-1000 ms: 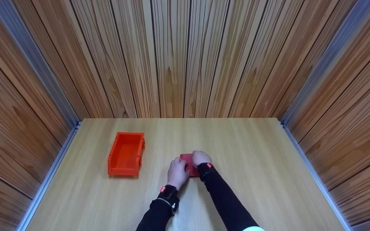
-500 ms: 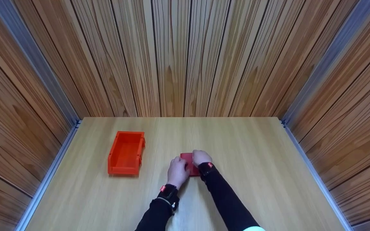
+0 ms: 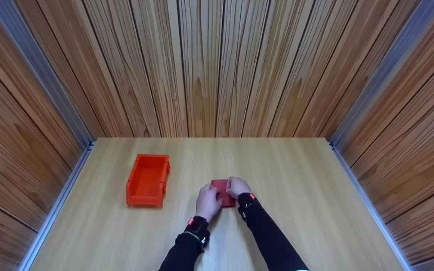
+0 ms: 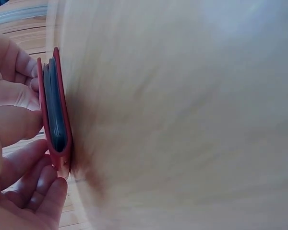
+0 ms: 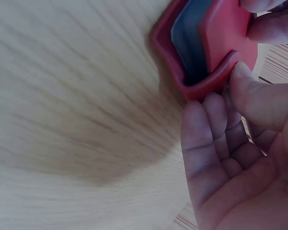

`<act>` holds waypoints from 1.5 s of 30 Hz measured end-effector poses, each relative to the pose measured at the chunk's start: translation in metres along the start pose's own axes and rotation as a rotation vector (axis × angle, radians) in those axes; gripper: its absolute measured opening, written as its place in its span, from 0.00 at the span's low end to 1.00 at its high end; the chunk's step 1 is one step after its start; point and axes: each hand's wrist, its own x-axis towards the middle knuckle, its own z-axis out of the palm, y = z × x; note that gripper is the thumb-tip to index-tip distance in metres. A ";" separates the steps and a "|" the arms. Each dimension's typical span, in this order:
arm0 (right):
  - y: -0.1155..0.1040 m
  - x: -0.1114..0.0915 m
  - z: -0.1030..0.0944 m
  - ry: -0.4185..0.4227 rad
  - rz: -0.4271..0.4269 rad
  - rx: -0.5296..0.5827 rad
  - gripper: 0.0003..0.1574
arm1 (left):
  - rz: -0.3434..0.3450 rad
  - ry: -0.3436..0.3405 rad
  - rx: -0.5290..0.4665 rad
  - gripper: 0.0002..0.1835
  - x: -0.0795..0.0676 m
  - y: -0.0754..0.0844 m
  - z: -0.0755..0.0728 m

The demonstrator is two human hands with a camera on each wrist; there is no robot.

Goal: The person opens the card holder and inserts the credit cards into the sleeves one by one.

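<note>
A small red card holder lies on the table between the two hands. From its left side, my left hand grips it, the thumb on the cover and the fingers at the edge. In the left wrist view, dark sleeves show between its red covers. My right hand pinches the closing strap at the right edge between thumb and fingers. That strap stands bent up, and the holder gapes a little there in the right wrist view. The holder's underside is hidden.
An orange open-front bin stands to the left on the light wooden table. Plank-patterned walls with metal corner strips enclose the back and both sides.
My right hand has turned at the wrist and shifted slightly right, uncovering more of the card holder's right edge. The left hand and the bin have stayed in place.
</note>
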 end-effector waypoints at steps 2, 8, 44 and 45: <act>0.001 -0.001 0.000 0.012 0.008 0.013 0.13 | 0.000 0.002 0.001 0.10 0.001 0.000 0.000; 0.005 -0.003 0.005 0.051 0.013 0.026 0.15 | -0.006 0.002 0.002 0.09 0.001 0.000 0.002; 0.016 -0.001 0.012 0.151 -0.024 0.037 0.12 | 0.009 0.027 -0.036 0.08 0.008 0.003 -0.005; 0.016 -0.001 0.012 0.153 -0.024 0.039 0.12 | 0.009 0.029 -0.034 0.08 0.008 0.003 -0.006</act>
